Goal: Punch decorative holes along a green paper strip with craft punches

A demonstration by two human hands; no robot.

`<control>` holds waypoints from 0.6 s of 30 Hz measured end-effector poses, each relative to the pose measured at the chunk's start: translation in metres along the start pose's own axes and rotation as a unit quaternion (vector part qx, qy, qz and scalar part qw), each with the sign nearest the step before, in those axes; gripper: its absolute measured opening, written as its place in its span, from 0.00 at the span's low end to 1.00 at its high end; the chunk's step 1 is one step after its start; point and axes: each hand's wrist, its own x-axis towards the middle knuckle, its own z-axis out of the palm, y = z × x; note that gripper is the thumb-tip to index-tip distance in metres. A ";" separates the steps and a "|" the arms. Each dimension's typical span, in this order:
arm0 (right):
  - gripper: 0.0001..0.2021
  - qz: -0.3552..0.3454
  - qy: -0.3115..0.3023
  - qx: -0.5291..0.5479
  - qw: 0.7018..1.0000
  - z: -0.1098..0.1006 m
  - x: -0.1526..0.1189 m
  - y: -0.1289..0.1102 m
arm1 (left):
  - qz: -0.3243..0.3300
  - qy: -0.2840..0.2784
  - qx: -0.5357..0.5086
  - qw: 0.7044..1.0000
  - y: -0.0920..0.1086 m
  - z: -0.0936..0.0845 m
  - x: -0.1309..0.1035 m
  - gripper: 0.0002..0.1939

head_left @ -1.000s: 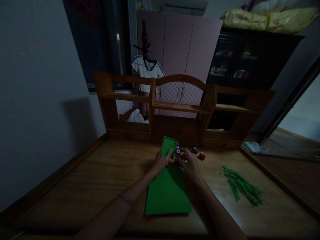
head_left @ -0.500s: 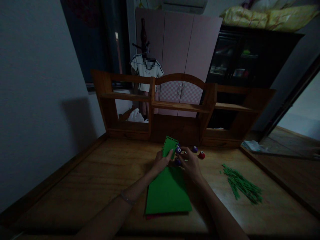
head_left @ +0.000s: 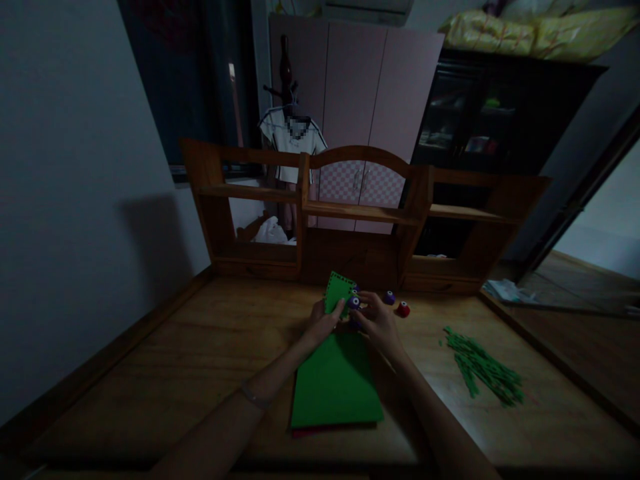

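My left hand [head_left: 324, 323] is closed on a narrow green paper card [head_left: 339, 291], its thumb lying on the face. Dark marks run along the card's top and side edges. At the card's right edge, the fingers of my right hand [head_left: 380, 323] grip a small purple knob-like piece [head_left: 355, 303] with a white ring on top. Other small pieces are partly hidden around my right fingers. Beyond that hand stand another purple piece [head_left: 389, 297] and a red piece [head_left: 403, 309]. Below both hands lies a stack of green paper sheets [head_left: 337, 387], with a pinkish-red edge under it.
On the right of the wooden desk [head_left: 200, 367] lies a loose pile of thin green strips [head_left: 485, 370]. A wooden shelf unit [head_left: 360, 213] closes off the back edge. A wall [head_left: 90, 233] rises at the left.
My right hand and the purple piece have moved slightly left, closer to the card's right edge. The left hand keeps its hold on the card.
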 end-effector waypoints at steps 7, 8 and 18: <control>0.19 0.012 0.006 0.042 0.999 0.001 0.001 0.002 | 0.021 0.001 0.007 1.000 0.011 -0.002 -0.003 0.20; 0.19 0.015 0.010 0.045 0.999 0.001 0.001 0.003 | 0.023 0.002 0.008 1.000 0.011 -0.002 -0.004 0.20; 0.21 0.054 0.012 0.092 0.994 0.000 0.005 -0.001 | 0.072 -0.004 0.009 0.997 -0.001 -0.002 0.003 0.16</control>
